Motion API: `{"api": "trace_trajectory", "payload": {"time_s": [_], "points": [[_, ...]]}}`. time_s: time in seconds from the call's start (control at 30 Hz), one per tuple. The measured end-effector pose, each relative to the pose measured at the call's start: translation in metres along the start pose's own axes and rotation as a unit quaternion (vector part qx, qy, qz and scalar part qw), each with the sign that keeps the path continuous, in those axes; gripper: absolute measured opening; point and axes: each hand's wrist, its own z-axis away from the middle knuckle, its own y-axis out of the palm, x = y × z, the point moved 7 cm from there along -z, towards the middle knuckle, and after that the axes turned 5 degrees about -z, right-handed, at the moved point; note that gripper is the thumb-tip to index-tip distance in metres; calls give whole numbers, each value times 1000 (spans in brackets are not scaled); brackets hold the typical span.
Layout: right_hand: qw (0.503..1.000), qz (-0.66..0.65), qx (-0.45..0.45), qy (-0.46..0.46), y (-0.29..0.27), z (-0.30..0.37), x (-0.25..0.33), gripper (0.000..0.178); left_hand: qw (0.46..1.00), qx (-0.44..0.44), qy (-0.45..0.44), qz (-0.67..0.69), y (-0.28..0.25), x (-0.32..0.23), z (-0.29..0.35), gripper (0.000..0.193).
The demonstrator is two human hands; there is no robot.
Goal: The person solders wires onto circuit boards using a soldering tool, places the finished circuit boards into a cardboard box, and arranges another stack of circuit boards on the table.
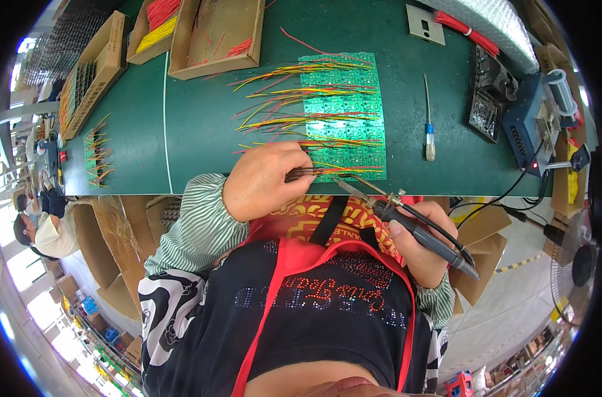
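A green circuit board panel (pixel 346 112) lies near the bench's front edge, with rows of red, yellow and black wires (pixel 274 120) running across it and off to its left. My left hand (pixel 269 180) is closed at the panel's lower left corner, pinching thin dark wires (pixel 299 174). In my right hand (pixel 421 246) is a soldering iron (pixel 420 235) with a solder-feed tube attached. Its tip points up and left at the panel's near edge, close to the left fingertips. Whether the tip touches the board I cannot tell.
A screwdriver (pixel 430 135) lies right of the panel. Beyond it stand a black tray (pixel 484 109) and a blue soldering station (pixel 522 122) with a cable. Cardboard boxes of wires (pixel 216 40) line the far left. Another wired board (pixel 94 159) sits left. A fan (pixel 582 271) stands lower right.
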Motion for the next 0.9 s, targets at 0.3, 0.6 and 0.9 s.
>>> {"api": "trace_trajectory", "payload": {"time_s": [0.3, 0.6, 0.9], "points": [[999, -8, -32, 23, -9, 10, -5, 18, 956, -211, -24, -201, -53, -15, 8, 14], [996, -53, -55, 54, -12, 13, -18, 18, 998, -31, 31, -54, 9, -21, -10, 14], [998, -39, -37, 37, -8, 6, -17, 18, 998, -27, 18, -48, 10, -19, -12, 14]]}}
